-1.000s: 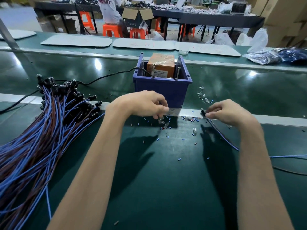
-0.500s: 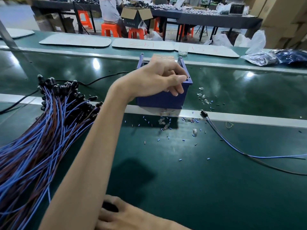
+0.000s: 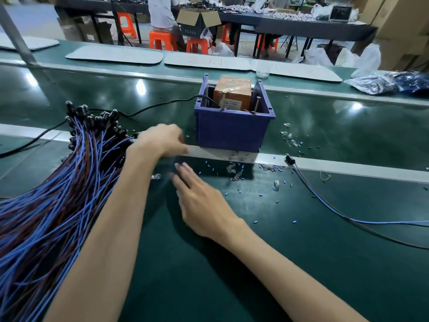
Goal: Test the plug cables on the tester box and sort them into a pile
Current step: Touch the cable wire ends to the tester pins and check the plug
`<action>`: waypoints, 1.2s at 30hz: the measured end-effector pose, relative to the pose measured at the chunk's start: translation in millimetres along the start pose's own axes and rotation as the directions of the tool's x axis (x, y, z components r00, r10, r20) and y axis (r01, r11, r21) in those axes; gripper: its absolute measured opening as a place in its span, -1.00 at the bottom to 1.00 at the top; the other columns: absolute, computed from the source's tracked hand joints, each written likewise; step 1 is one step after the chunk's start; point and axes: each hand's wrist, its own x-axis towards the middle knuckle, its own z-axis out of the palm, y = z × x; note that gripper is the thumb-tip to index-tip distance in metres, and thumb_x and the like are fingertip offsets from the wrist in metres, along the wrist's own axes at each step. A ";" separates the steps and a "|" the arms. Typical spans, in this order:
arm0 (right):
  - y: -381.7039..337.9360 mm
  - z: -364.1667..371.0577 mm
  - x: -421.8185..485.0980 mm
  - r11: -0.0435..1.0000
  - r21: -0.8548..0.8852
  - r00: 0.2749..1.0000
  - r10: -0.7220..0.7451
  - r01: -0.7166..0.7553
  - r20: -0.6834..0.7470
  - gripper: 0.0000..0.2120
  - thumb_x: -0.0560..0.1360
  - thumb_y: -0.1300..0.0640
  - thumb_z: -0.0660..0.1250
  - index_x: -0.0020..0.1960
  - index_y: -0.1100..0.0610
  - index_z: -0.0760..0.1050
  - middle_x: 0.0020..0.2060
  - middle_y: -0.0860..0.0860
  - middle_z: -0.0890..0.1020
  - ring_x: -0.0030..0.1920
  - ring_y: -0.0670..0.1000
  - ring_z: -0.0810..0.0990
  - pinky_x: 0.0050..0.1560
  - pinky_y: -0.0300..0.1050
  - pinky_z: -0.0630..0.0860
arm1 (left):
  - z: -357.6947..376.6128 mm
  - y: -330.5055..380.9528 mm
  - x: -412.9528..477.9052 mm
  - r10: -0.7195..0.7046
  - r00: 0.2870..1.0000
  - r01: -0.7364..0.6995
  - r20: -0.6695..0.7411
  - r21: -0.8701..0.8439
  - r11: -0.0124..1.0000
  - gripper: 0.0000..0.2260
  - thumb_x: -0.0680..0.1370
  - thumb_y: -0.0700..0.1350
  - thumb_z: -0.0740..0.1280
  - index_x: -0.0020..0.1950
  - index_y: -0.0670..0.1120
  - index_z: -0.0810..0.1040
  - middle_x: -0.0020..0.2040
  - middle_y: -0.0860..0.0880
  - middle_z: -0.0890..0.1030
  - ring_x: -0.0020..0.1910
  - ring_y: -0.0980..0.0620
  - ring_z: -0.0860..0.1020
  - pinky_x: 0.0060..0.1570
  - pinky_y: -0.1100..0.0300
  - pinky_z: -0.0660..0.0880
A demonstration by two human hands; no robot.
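1. Head view: my left hand [image 3: 162, 141], blurred, meets the pile of cables [image 3: 58, 194] by the desk's [image 3: 278, 263] left edge; I cannot tell its fingers' state.
2. My right hand [image 3: 199, 196] hovers mid-desk, fingers [image 3: 183, 169] straight, pressed together, holding nothing.
3. The tester box [image 3: 232, 133] stands beyond both hands; a single cable [image 3: 290, 159] trails to the right edge.

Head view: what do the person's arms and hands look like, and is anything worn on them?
The left forearm and right forearm are bare right to the frame edge, and no sleeves show. The left hand and right hand wear no gloves. No watch, bracelet or ring is visible, though motion blur on the left hand hides small details.
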 end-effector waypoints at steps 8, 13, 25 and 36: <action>-14.4 9.2 -2.0 0.960 0.135 0.964 0.225 -0.244 0.141 -0.65 0.64 0.08 0.12 0.35 0.21 0.39 0.48 0.06 0.27 0.50 -0.01 0.18 0.38 -0.10 0.26 | 20.0 -29.8 10.0 -0.280 0.957 0.275 -0.071 -0.078 0.958 -0.66 0.42 -0.04 0.51 0.16 -0.04 0.59 0.22 -0.17 0.56 0.25 -0.19 0.50 0.17 0.03 0.45; -12.8 2.9 4.6 0.789 0.474 0.915 0.387 -0.391 0.111 -0.65 0.61 0.12 0.21 0.35 0.24 0.42 0.33 0.07 0.47 0.32 -0.02 0.42 0.38 -0.17 0.30 | -2.1 -11.5 1.6 -0.122 0.985 0.104 -0.125 -0.142 0.984 -0.85 0.38 -0.05 0.53 -0.19 0.09 0.57 0.03 -0.05 0.65 0.10 -0.10 0.58 0.12 0.10 0.49; 31.6 -98.3 25.9 0.071 0.994 0.630 0.776 -0.087 -0.001 -0.76 0.61 0.37 0.11 -0.13 0.19 0.48 -0.44 -0.03 0.59 -0.47 -0.10 0.55 -0.43 -0.23 0.54 | -17.4 116.2 -67.6 0.210 0.944 -0.271 -0.256 -0.962 0.045 -0.92 0.55 -0.07 0.37 -0.12 -0.04 0.60 -0.31 0.11 0.63 -0.38 0.22 0.57 -0.39 0.38 0.47; 64.7 -178.1 -4.3 0.022 0.979 0.782 0.606 -0.203 0.149 -0.46 0.64 -0.17 -0.06 -0.13 0.17 0.51 -0.57 -0.06 0.34 -0.61 -0.15 0.16 -0.56 -0.34 0.14 | 13.2 163.8 -100.4 0.078 0.848 0.454 0.524 -0.643 -0.617 -0.62 0.64 0.07 0.03 -0.20 -0.19 0.34 -0.24 -0.08 0.51 -0.27 0.01 0.47 -0.25 0.23 0.37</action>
